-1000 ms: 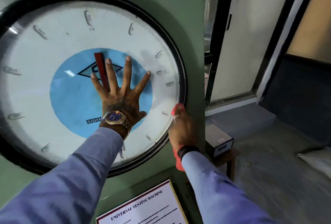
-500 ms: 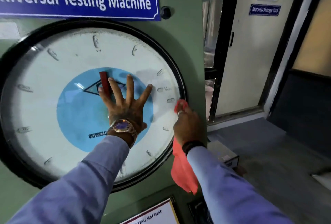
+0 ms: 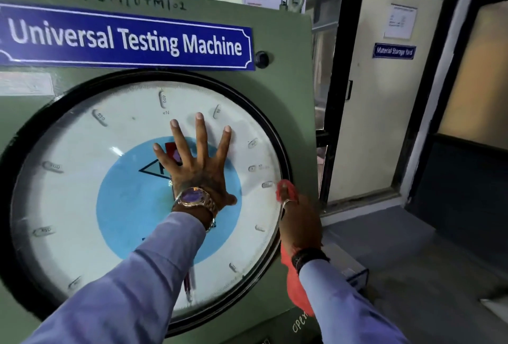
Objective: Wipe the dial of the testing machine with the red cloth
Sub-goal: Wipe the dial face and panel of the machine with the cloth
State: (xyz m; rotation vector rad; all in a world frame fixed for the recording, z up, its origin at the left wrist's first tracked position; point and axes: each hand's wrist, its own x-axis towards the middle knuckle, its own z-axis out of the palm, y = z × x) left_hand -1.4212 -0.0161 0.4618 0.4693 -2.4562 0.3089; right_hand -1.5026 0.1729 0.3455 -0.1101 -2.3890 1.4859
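The big round dial (image 3: 82,192) has a white face, a blue centre disc and a black rim, set in the green machine front (image 3: 286,90). My left hand (image 3: 196,164) lies flat on the glass near the centre, fingers spread, a gold watch on the wrist; it partly covers the red pointer. My right hand (image 3: 301,220) presses the red cloth (image 3: 286,188) against the dial's right rim. The rest of the cloth hangs below my wrist.
A blue nameplate (image 3: 126,39) reading Universal Testing Machine sits above the dial, with a black knob (image 3: 261,59) beside it. To the right are a black-framed doorway, a cream door (image 3: 384,123) and a grey floor. A small box (image 3: 354,272) stands below my right arm.
The view has tilted up, so the dial sits lower in frame. My left hand slid up the glass; my right hand with the cloth stays at the right rim.
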